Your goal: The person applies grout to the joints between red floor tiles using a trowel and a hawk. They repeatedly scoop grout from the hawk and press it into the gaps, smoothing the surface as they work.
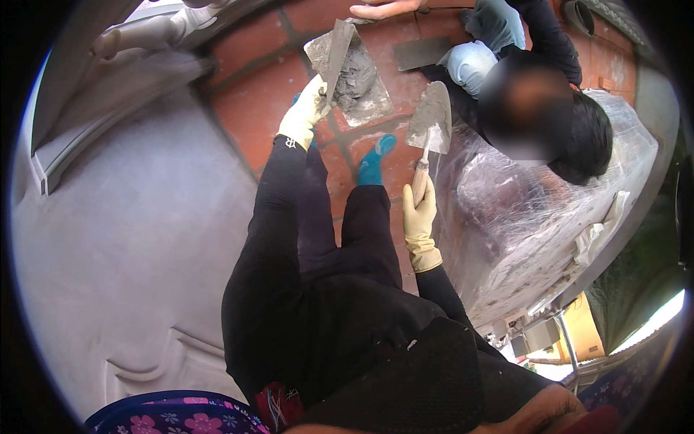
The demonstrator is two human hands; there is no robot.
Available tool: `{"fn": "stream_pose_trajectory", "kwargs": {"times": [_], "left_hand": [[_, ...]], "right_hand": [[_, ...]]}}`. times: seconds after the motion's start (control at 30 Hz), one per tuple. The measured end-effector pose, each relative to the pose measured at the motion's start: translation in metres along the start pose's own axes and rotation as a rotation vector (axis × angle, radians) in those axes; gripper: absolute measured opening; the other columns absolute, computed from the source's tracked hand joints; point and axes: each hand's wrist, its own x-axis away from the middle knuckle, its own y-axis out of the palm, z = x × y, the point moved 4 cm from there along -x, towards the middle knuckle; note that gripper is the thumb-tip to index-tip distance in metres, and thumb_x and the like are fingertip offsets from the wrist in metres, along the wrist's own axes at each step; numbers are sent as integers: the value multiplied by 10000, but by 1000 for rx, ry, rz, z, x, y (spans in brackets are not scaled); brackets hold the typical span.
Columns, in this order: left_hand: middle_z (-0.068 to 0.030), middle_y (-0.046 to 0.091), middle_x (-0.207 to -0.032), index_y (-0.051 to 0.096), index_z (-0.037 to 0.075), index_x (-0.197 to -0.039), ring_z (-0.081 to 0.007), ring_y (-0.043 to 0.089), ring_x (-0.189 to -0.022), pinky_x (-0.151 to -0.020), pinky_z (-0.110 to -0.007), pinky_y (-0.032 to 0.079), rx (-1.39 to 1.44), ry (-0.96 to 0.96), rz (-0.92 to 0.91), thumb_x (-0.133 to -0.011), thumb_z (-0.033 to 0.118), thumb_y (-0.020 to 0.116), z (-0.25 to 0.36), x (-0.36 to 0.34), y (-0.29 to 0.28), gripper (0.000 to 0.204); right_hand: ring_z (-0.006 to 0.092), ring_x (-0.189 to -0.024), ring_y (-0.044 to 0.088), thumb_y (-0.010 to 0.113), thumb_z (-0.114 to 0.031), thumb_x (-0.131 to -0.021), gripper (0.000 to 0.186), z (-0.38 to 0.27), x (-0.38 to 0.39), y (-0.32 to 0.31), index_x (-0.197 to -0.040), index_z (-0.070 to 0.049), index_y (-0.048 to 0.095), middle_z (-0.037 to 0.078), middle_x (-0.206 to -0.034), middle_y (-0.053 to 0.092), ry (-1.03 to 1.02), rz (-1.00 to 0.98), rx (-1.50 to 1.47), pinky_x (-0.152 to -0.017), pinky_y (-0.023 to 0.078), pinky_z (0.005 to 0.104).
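Both my hands wear cream rubber gloves. My right hand (421, 224) is closed round the wooden handle of a pointed trowel (432, 116), whose blade is smeared with grey mortar. My left hand (307, 114) grips a thin, flat grey plate (337, 58), tilted up on edge. Beneath and beside that plate lies a pale rectangular board (376, 108) on the tiles, bearing a heap of wet mortar (356, 76). The trowel blade is apart from the board, to its right. My left fingers partly hide the plate's lower end.
Red tiles (260, 116) with grey joints cover the floor. A co-worker (535, 94) crouches at the right, beside a plastic-wrapped block (520, 210). Another bare hand (387, 9) reaches in at the top. A grey slab (421, 53) lies beyond. Smooth grey masonry (137, 224) fills the left.
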Motion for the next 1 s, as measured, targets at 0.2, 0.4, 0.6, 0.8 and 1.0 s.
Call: {"fn": "stream_pose_trajectory", "kwargs": {"times": [0.2, 0.4, 0.6, 0.8, 1.0], "left_hand": [[33, 651, -1038, 594, 188, -1333, -156, 586, -932, -856, -400, 503, 38, 30, 52, -1041, 258, 478, 4, 26, 46, 321], [-59, 654, -1228, 513, 120, -1423, -259, 601, -1164, -1084, -494, 449, -16, 161, 95, -1007, 164, 491, 0, 75, 77, 419], [-97, 588, -1379, 516, 67, -1400, -293, 562, -1257, -1110, -472, 433, -138, 308, 116, -1017, 178, 498, 15, 121, 16, 400], [-119, 536, -1450, 471, 51, -1435, -276, 529, -1308, -1115, -438, 450, -651, 525, 158, -1062, 100, 420, 28, 156, -60, 380], [-100, 521, -1469, 462, 67, -1452, -257, 499, -1342, -1135, -440, 423, -407, 474, 125, -1065, 135, 430, 18, 155, -69, 394]], "right_hand": [[271, -1077, 658, 727, -143, -917, 444, 1, 10, 8, -1290, 3, 536, 174, -1173, 660, 29, -41, 25, -945, 504, 376], [341, -1063, 684, 726, -178, -915, 411, -3, 15, 8, -1257, -34, 551, 223, -1139, 678, 82, -84, 33, -919, 521, 398], [337, -1108, 666, 702, -176, -914, 446, 25, 22, 0, -1317, -27, 582, 192, -1188, 676, 28, -143, 145, -953, 505, 396], [196, -793, 699, 704, -184, -908, 442, 69, 10, 11, -1318, -53, 605, 119, -977, 721, 206, -253, 106, -760, 547, 335], [114, -643, 627, 710, -187, -915, 443, 65, 18, 24, -1321, -48, 602, 73, -870, 697, 342, -291, 1, -654, 524, 298]]}}
